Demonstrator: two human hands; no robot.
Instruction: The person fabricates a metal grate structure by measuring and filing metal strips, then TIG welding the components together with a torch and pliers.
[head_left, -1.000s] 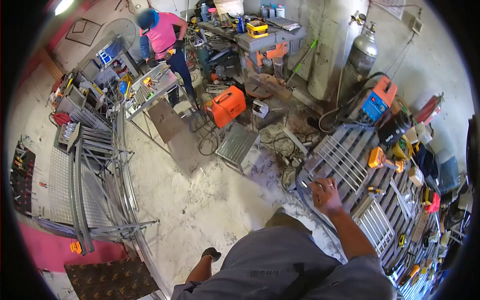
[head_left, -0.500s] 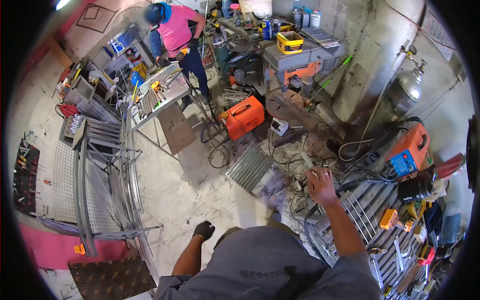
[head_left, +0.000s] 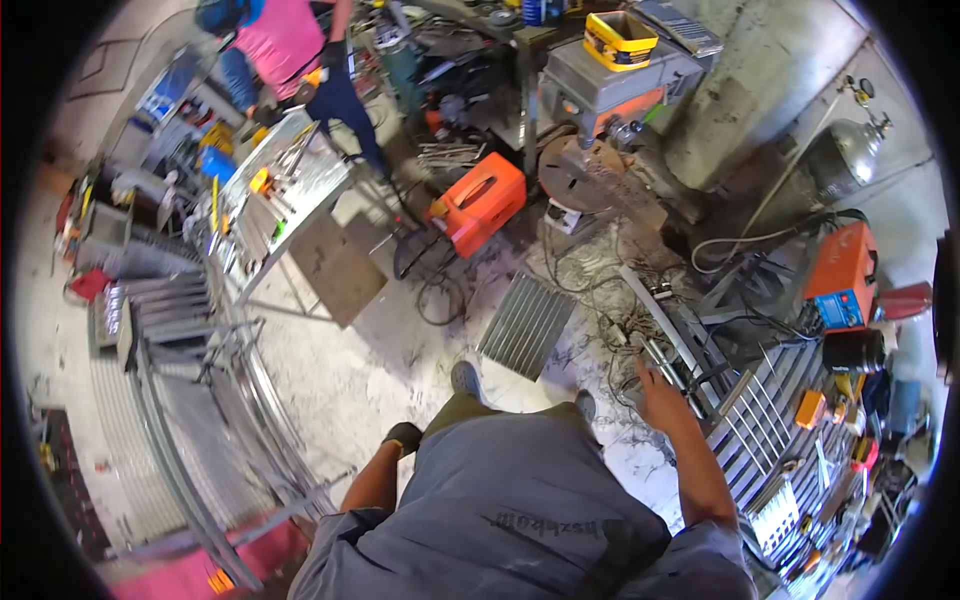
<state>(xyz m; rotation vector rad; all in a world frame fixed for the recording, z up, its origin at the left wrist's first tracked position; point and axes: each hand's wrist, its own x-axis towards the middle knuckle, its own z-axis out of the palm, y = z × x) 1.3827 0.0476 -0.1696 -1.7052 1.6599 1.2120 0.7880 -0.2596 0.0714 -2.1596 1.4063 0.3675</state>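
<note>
My right hand (head_left: 662,401) is bare and reaches out to the right, its fingers stretched forward and nothing visible in them. Just beyond the fingertips are a shiny round metal tube (head_left: 664,363) and a long flat metal bar (head_left: 657,318), by the near end of the slatted metal bench (head_left: 745,425). Low beside my body, my left hand (head_left: 404,436) wears a dark glove; its fingers are mostly hidden. On the floor ahead lies a ribbed metal panel (head_left: 527,327).
An orange machine (head_left: 482,204) stands on the floor, with cables around it. Another orange machine (head_left: 840,277) sits at the right. Metal frames (head_left: 180,430) lean at the left. A person in a pink shirt (head_left: 282,42) works at a metal table (head_left: 325,172). A gas cylinder (head_left: 845,160) stands at right.
My view has tilted down and shifted, bringing both of my shoes into sight. The right hand is lower in view, by the tube. The left hand stays low beside my body.
</note>
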